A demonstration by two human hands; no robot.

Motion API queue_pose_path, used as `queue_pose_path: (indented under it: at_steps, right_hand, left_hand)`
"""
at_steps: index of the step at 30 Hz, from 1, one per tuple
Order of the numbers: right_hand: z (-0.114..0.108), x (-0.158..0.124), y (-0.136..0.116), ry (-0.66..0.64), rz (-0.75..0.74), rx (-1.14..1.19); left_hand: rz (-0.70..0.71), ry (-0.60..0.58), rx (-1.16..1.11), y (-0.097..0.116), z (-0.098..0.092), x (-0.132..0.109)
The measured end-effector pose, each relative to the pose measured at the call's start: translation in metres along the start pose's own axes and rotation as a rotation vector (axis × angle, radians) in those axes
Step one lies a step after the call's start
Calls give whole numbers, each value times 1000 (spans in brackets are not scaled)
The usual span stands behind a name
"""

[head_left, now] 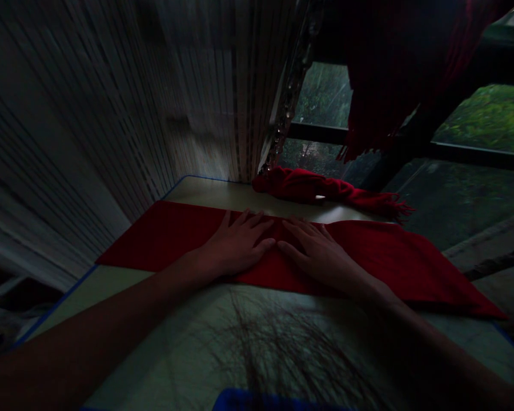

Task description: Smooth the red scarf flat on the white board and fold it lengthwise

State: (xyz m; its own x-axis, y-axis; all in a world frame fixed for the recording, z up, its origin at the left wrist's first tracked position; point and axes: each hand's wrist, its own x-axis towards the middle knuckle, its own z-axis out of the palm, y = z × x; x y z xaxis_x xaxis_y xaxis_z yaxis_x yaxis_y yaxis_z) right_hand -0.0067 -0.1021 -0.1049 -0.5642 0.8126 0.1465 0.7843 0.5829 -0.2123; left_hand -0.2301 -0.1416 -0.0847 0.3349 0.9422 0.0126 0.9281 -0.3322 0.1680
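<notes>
A long red cloth [368, 257] lies flat across the table, folded into a wide strip. My left hand [240, 242] rests palm down on its middle, fingers spread. Beside it my right hand [314, 248] also lies flat on the fabric, fingers apart. The two thumbs nearly meet at the centre. Neither hand grips anything. The cloth's right end reaches the table's right edge, and its left end comes to the left edge.
A pale table [184, 337] with blue edging carries the cloth. Behind it lies a bunched red scarf [325, 185] with fringe. A string curtain [188, 85] hangs at left. More red fringed fabric [368, 114] hangs before the windows [325, 97]. Dark hair strands cross the lower view.
</notes>
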Motion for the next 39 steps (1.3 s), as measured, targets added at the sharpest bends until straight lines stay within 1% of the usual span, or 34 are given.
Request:
queue_pose_path:
  at_steps: [5, 11, 19, 24, 30, 33, 35, 39]
  right_hand:
    - [0, 0, 0, 0, 48, -12]
    - [-1, -1, -3, -16, 36, -11]
    - [1, -1, -4, -1, 11, -7]
    - [2, -2, 0, 11, 7, 1]
    - [1, -2, 4, 31, 56, 20]
    - [1, -2, 1, 28, 34, 29]
    - [1, -2, 1, 13, 14, 20]
    - [1, -2, 3, 14, 26, -3]
  left_hand:
    - [-17, -10, 17, 1, 1, -1]
    - [5, 22, 24, -2, 3, 0]
    - [3, 19, 35, -1, 4, 0]
    - [-21, 6, 28, -4, 3, 0]
    - [-103, 23, 36, -9, 2, 0]
    - [-76, 37, 33, -8, 3, -1]
    - [-59, 24, 27, -8, 3, -1]
    - [-92, 23, 37, -8, 2, -1]
